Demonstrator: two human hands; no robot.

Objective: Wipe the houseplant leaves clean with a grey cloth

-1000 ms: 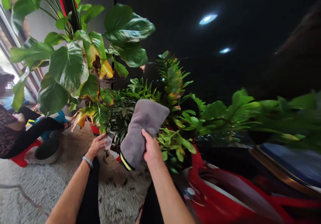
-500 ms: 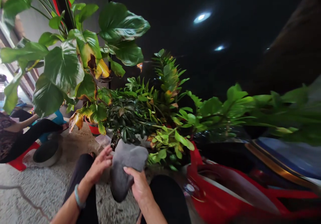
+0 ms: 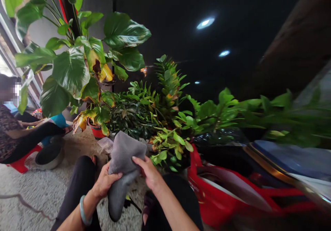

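A grey plush sock-shaped piece is held between both hands above my lap, its wide end up and its darker, rounded end hanging down. My left hand, with a pale bangle on the wrist, grips its left edge with the thumb lying on the front. On the other side, my right hand pinches the upper right part between thumb and fingers. The fingers behind the fabric are partly hidden. Below the piece, the rough concrete floor shows between my dark-trousered legs.
Potted plants stand in front against a dark shiny wall. A red bag is close on my right, beside a blue-lidded container. At left, a person sits on a red stool near a grey basin.
My left hand, apart from the grey piece with its fingers raised before, now grips its left edge. My right hand has moved up along it. The view has shifted slightly.
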